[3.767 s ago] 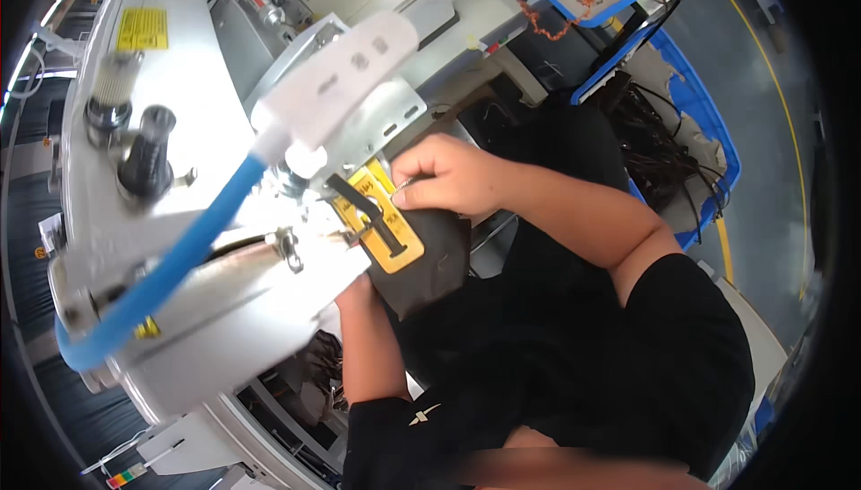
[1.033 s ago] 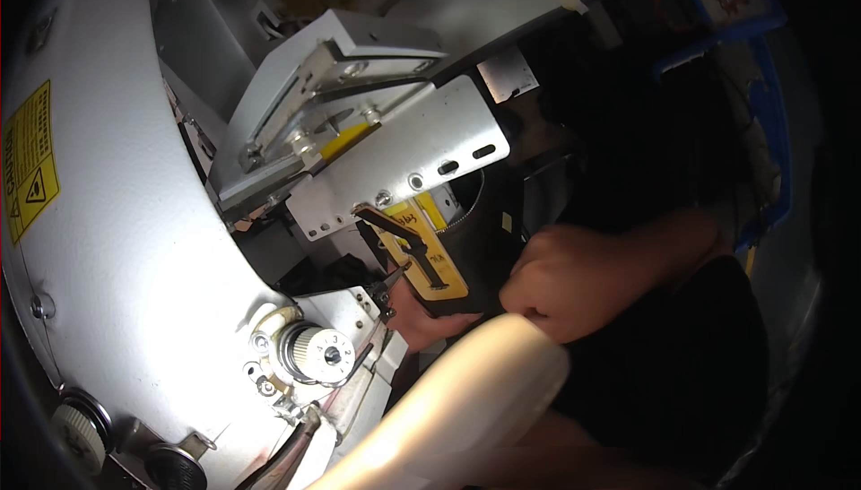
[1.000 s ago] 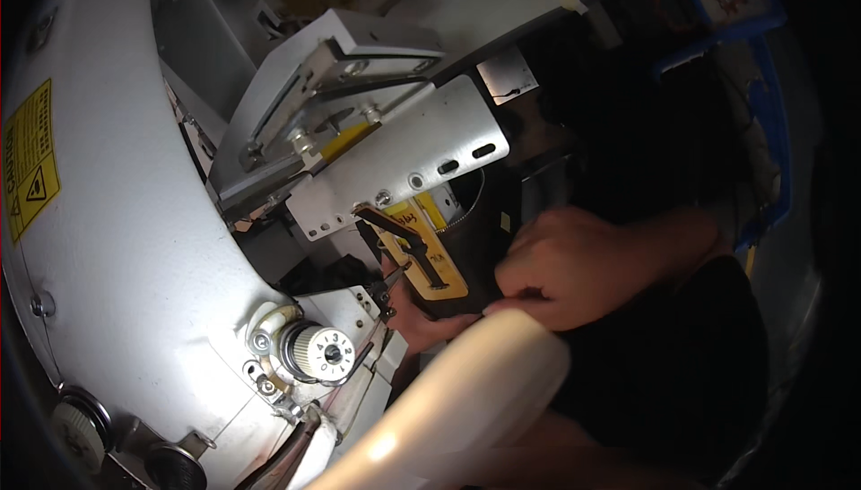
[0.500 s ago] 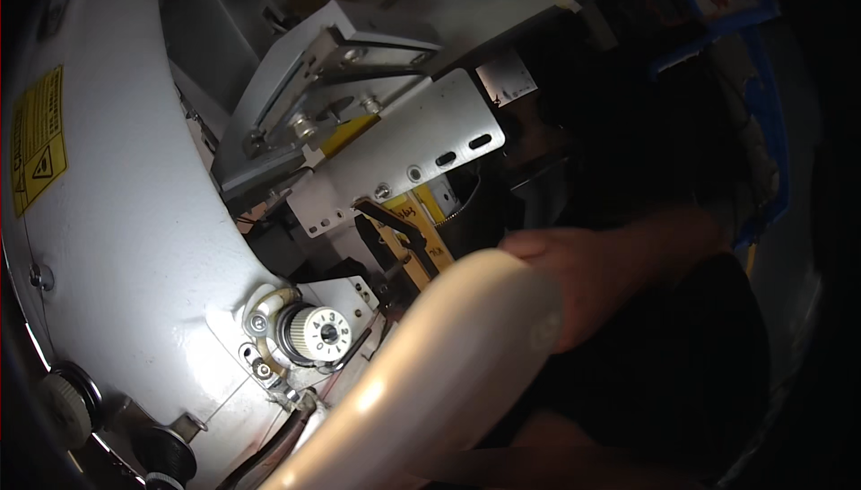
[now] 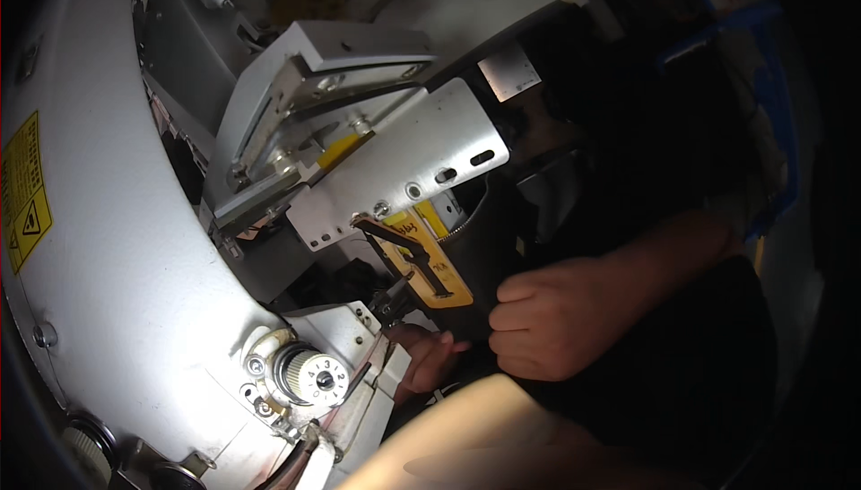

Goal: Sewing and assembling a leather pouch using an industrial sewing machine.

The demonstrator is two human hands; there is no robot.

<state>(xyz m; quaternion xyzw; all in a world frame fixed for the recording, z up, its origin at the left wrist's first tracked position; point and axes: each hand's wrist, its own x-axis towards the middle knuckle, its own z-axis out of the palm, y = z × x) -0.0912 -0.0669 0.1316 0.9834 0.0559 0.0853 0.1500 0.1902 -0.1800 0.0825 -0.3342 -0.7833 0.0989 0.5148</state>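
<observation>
My right hand (image 5: pixel 560 324) is a closed fist in front of dark clothing, its arm coming in from the right. Whatever it may hold is hidden inside the fingers. Left of it, beside the white machine's corner, is my left hand (image 5: pixel 426 360). Its thumb and part of a finger show, and the rest is hidden. A brightly lit bare forearm (image 5: pixel 457 432) crosses the lower edge. Just above the hands is a yellowish block (image 5: pixel 456 284) with a black bent strip (image 5: pixel 420 261) on it. A silver slotted plate (image 5: pixel 395 172) extends over the block.
A curved white machine body (image 5: pixel 134 248) fills the left side, with a ribbed dial (image 5: pixel 316 376) low on it. An angular metal bracket (image 5: pixel 269 118) juts out above the plate. Blue tape (image 5: pixel 776 122) edges a panel at far right.
The bright forearm has dropped toward the lower edge. My right hand has come down and shows as a fist. My left hand has come into sight beside the machine. The view has shifted slightly.
</observation>
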